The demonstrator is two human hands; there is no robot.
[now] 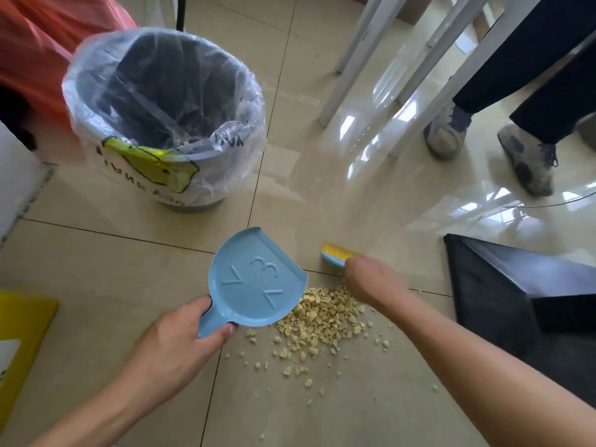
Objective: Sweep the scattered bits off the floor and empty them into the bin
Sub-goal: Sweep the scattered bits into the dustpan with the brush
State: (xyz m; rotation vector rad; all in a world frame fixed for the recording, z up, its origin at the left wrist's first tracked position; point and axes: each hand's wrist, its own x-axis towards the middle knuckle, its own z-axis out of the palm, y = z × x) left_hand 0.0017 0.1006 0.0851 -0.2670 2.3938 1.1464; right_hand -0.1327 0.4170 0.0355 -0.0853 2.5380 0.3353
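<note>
Left hand (180, 337) grips the dustpan (258, 279), its lip angled into the crumbs (319, 321); right hand (371, 282), closed around the brush (337, 254) beyond them, can sweep inward. Bin (96, 124) stands near.

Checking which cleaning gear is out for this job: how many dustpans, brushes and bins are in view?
Small blue plastic dustpans, held in the left hand: 1
Blue hand brushes with yellow bristles, held in the right hand: 1
Grey bins lined with a clear plastic bag: 1
Total: 3
</note>
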